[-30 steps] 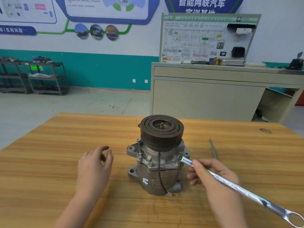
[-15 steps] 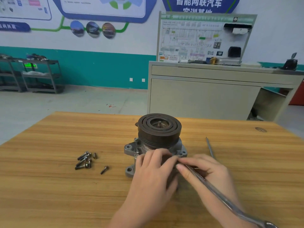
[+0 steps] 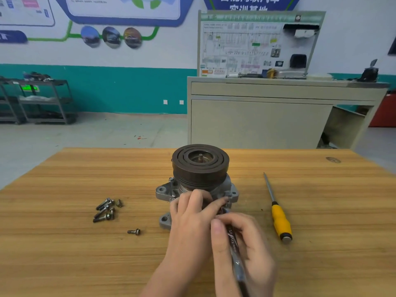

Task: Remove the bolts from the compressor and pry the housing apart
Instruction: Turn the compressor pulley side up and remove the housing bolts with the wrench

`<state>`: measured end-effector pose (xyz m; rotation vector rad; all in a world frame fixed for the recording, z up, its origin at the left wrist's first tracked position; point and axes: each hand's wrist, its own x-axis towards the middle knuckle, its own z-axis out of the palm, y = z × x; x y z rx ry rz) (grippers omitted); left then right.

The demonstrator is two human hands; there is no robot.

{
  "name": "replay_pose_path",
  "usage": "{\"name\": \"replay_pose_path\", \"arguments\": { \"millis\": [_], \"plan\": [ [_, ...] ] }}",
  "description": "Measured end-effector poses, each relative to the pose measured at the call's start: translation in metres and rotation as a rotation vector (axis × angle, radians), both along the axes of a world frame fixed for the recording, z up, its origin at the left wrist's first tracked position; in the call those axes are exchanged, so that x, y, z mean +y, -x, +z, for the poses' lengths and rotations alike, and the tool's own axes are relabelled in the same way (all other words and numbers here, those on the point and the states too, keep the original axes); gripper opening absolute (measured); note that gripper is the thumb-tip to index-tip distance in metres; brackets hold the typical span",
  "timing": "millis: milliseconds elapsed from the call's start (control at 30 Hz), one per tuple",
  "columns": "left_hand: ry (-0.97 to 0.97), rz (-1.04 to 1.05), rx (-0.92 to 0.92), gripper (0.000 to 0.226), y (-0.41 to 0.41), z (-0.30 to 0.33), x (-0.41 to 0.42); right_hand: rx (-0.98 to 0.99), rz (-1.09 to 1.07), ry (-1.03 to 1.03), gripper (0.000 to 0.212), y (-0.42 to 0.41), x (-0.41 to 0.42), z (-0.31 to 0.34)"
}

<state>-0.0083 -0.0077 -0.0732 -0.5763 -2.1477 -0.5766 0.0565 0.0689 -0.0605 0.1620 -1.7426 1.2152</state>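
Observation:
The grey compressor (image 3: 166,190) stands upright mid-table, its dark grooved pulley (image 3: 200,162) on top. My left hand (image 3: 190,217) wraps the front of its housing and hides most of the body. My right hand (image 3: 242,243) grips a steel wrench (image 3: 234,247); the tool's head reaches the housing beside my left fingertips and is hidden there. Several loose bolts (image 3: 106,210) lie in a cluster on the table to the left. A single bolt (image 3: 134,231) lies closer to me.
A yellow-handled screwdriver (image 3: 278,217) lies on the wooden table (image 3: 64,254) right of the compressor, tip pointing away. Beyond the table stand a beige cabinet (image 3: 257,123) with a training panel and a metal shelf rack (image 3: 40,101) at left.
My left hand moved from the table onto the compressor's housing. The wrench swung from out at the right to a steep line toward me. Loose bolts now lie at left.

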Motion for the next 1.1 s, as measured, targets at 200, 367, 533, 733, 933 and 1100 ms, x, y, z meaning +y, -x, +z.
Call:
{"name": "replay_pose_path", "arguments": {
  "millis": [200,367,533,733,933,1100],
  "plan": [
    [-0.054,0.005,0.091,0.03,0.007,-0.009,0.005,0.058,0.158,0.591,0.028,0.005,0.007,-0.002],
    [-0.022,-0.019,0.21,0.03,0.013,-0.02,0.001,-0.281,0.383,1.413,0.028,0.053,0.059,-0.003],
    [-0.016,-0.001,0.216,0.029,0.015,-0.022,0.002,-0.472,0.657,1.438,0.027,0.095,0.077,0.006],
    [-0.065,-0.008,0.158,0.035,0.014,-0.023,0.002,-0.044,0.5,0.439,0.026,0.055,0.068,0.026],
    [-0.073,-0.014,0.116,0.033,0.012,-0.023,0.002,0.119,0.324,-0.042,0.022,0.024,0.054,0.01],
    [-0.064,-0.026,0.112,0.046,0.01,-0.018,0.002,0.148,0.089,-0.186,0.031,0.011,0.032,-0.003]
  ]
}}
